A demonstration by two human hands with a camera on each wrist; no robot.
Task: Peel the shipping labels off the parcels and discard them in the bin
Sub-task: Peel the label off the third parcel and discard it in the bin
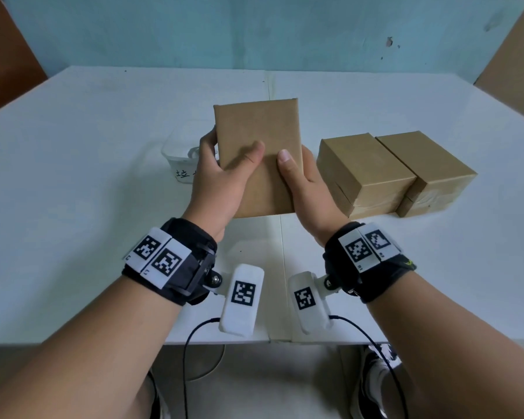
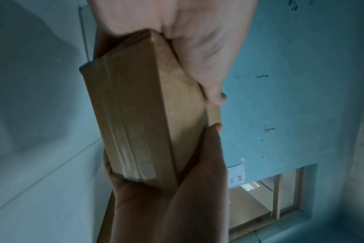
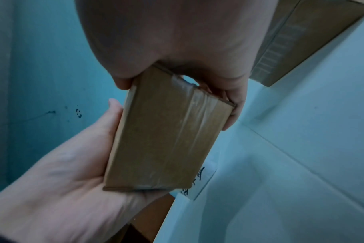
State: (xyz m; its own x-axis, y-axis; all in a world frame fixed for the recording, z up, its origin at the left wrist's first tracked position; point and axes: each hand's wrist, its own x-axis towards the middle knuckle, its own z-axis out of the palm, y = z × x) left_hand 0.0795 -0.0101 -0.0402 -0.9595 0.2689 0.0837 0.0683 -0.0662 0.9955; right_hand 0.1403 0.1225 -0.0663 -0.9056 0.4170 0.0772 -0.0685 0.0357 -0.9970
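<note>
I hold a flat brown cardboard parcel (image 1: 260, 128) tilted up above the middle of the white table (image 1: 88, 176). My left hand (image 1: 224, 167) grips its left edge, thumb on the face turned to me and fingers behind. On the right edge my right hand (image 1: 300, 176) grips the same way. That face is plain brown, with no label on it. In the left wrist view the parcel (image 2: 139, 115) shows a taped side, and the right wrist view shows the parcel (image 3: 166, 139) taped along another side. The clear plastic bin (image 1: 177, 152) stands just left of my left hand.
Two more brown parcels (image 1: 363, 170) (image 1: 430, 167) sit side by side on the table to the right of my hands. A handwritten paper tag (image 1: 183, 173) is on the bin's front. A blue wall runs behind the table, with brown boards at both sides.
</note>
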